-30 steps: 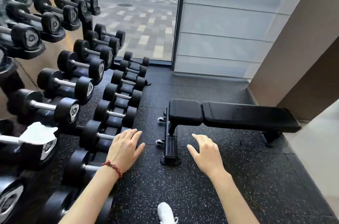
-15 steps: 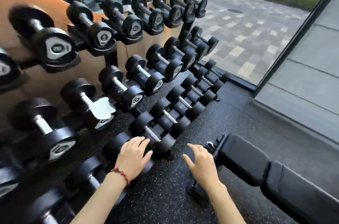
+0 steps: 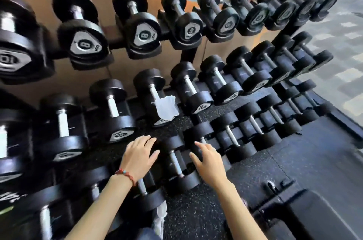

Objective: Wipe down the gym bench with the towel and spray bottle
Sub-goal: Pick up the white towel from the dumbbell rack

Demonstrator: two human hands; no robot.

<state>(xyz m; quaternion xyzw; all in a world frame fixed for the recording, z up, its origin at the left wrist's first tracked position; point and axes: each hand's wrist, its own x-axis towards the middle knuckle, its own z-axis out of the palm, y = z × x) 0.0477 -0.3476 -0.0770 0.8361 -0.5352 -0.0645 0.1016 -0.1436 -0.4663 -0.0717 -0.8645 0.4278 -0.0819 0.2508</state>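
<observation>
Since half a second ago your view has swung further left, so the dumbbell rack (image 3: 188,57) now fills most of what you see and the gym bench (image 3: 306,214) has slid down into the lower right corner, where only its dark padded end and part of its frame show. Your left hand (image 3: 138,158) with the red bead bracelet (image 3: 126,176) at the wrist is held out over the lower row of dumbbells, fingers (image 3: 146,142) straight and loosely together, thumb apart, holding nothing. Your right hand (image 3: 209,163) is out beside it in the same way — fingers relaxed and slightly spread, palm down, nothing in it. Between the two hands lies a dumbbell (image 3: 176,163) with a bright steel handle; whether either hand touches the weights cannot be told. A white towel (image 3: 166,107) is draped over the near head of a dumbbell on the middle tier, above and between your hands and well apart from the bench. Speckled black rubber floor (image 3: 196,214) runs under the rack — a bit of white cloth (image 3: 160,218) shows low down by your left forearm.
</observation>
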